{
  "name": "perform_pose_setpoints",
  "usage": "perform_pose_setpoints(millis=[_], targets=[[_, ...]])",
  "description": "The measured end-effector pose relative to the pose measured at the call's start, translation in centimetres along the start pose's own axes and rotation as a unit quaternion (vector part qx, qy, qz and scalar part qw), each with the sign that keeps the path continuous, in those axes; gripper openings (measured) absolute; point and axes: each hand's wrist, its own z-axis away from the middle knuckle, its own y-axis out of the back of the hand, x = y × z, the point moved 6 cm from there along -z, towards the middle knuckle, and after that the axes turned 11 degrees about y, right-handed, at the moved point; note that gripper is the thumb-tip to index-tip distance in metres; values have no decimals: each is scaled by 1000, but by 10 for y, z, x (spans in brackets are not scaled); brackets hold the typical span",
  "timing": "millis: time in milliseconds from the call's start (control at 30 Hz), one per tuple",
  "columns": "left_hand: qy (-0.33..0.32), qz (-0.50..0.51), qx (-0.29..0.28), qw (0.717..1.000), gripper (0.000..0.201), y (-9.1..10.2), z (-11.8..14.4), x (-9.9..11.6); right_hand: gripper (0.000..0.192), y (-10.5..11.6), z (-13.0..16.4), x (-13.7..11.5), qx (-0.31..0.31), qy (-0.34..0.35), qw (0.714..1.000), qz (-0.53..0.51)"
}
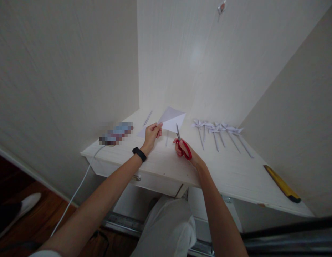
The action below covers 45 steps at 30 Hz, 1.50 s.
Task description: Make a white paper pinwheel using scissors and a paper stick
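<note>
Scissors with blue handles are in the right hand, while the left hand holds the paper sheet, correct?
Not quite: the head view shows that the scissors have red handles, not blue. They are in the right hand, while the left hand holds the paper sheet.

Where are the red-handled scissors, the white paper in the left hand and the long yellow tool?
Red-handled metal scissors [178, 135]: head view, on the blades.
Square white paper [173, 122]: head view, near its middle.
Long yellow tool [280, 182]: head view, yellow body.
</note>
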Motion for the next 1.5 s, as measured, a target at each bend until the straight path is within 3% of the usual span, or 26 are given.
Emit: perform_pose_setpoints(millis=[1033,1500], targets=[[-2,16,6,1000,42,2,-1,1,35,-3,-3,9,11,-26,999,-33],[11,10,12,1000,44,3,-1,-1,36,-1,-2,11,6,0,1000,-13]])
